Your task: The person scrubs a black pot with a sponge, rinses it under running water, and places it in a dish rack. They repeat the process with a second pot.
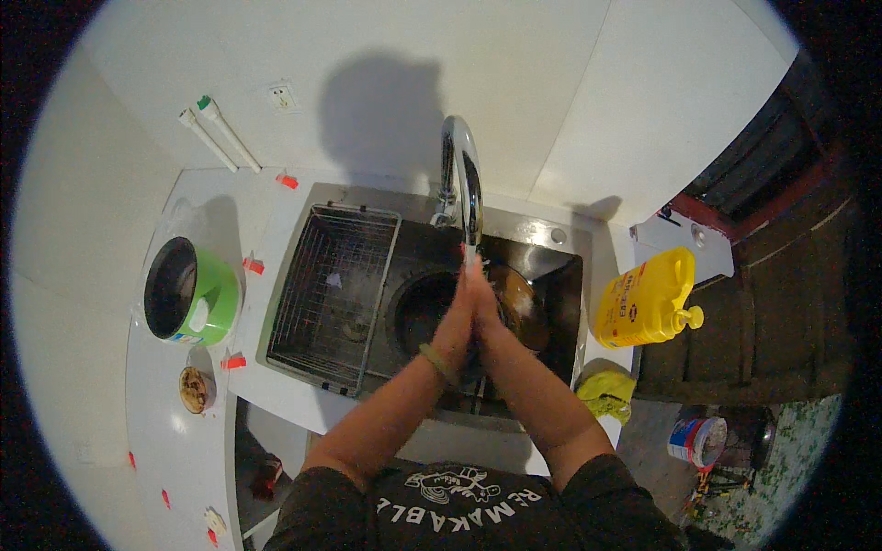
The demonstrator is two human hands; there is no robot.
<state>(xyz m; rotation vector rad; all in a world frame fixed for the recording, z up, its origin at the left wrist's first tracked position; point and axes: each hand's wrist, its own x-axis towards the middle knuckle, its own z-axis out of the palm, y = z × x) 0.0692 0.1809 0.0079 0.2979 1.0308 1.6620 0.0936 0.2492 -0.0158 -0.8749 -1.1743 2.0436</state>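
My left hand (460, 313) and my right hand (486, 306) are pressed together beneath the spout of a chrome gooseneck faucet (470, 165). Both are blurred, and what may lie between the palms is hidden. A band circles my left wrist. Below my hands is a dark sink (561, 282) with a metal rim. A dark round pan or bowl (424, 310) sits in the basin behind my left hand. To the right of my hands, a brownish round vessel (524, 296) is partly covered by my right arm.
A wire basket (331, 296) fills the sink's left side. On the left counter stand a green pot (217, 296) and a small cup (196, 390). A yellow pump bottle (644, 299) and a yellow-green cloth (606, 396) are to the right. A bucket (699, 441) is farther right, below counter height.
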